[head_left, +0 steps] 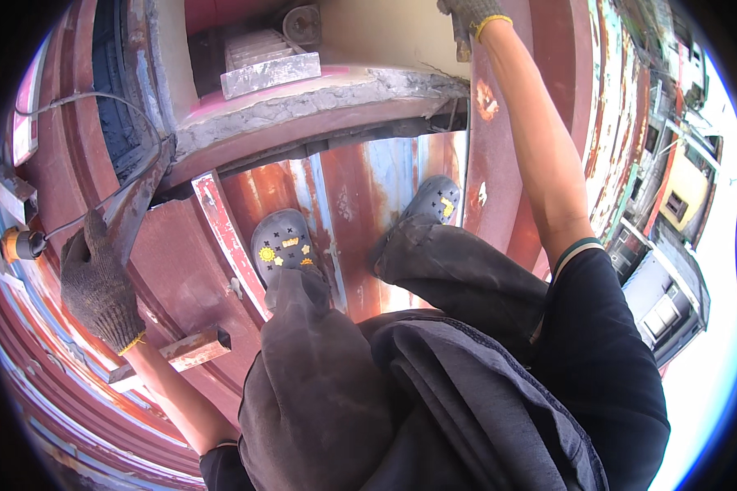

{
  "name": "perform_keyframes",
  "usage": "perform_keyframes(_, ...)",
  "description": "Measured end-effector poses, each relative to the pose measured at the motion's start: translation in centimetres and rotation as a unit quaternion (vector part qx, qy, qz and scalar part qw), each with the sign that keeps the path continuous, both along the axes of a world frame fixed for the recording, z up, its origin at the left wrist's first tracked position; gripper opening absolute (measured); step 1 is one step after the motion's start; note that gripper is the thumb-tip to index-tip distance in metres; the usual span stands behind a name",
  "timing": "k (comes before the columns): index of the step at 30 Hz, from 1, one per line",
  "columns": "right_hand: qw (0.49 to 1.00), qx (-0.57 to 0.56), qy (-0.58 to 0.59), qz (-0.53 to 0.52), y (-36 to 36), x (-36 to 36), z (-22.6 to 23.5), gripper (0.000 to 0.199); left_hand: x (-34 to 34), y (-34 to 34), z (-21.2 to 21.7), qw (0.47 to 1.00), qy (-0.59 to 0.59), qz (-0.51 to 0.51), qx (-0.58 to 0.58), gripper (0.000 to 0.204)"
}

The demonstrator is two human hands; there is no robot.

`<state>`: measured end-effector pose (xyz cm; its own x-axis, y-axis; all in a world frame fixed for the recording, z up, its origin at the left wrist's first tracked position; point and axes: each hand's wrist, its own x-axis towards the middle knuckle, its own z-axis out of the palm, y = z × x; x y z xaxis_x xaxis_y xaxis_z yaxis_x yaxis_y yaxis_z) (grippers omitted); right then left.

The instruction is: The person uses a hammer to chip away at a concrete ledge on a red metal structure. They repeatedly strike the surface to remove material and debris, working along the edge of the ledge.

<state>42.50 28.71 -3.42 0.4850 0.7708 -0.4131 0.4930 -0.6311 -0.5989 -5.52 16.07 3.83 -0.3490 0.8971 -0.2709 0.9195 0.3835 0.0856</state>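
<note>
My left hand point(102, 286), in a dark grey knit glove with a yellow cuff, lies beside a grey metal bar point(137, 204). At least one finger stretches upward near the bar; the others are partly hidden. At the top edge, my right hand point(477, 11) wears a similar glove and is cut off by the frame. Its fingers are bent at a narrow brownish piece point(463, 46) beside the cream wall, whose kind I cannot make out. Between my arms, my feet in grey clogs point(282, 239) stand on rusty corrugated metal sheeting point(360, 184).
Ahead is a broken concrete ledge point(303, 102) below an opening with a grey slatted block point(269, 69). A dark cable point(131, 102) runs down to an orange-and-black fitting point(23, 244). A red-painted strip point(225, 237) and short metal tube point(196, 350) lie on the roof. Buildings point(671, 213) stand far right.
</note>
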Motion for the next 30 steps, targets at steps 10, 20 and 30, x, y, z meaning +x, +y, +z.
perform_keyframes(10, 0.941, -0.331, -0.066, 0.026, -16.7, 6.7, -14.2, 0.049, -0.1, 0.0, 0.4, 0.998, -0.051, -0.017, 0.024, 0.050)
perform_keyframes(20, 0.956, -0.255, 0.143, -0.003, -6.3, 1.8, -7.3, 0.040, 0.9, 0.0, -0.1, 0.998, -0.026, -0.005, 0.048, 0.042)
perform_keyframes(30, 0.857, -0.027, -0.393, 0.333, -4.7, 5.6, -7.3, 0.025, 0.1, 0.3, -0.3, 0.999, -0.023, -0.017, 0.035, 0.047)
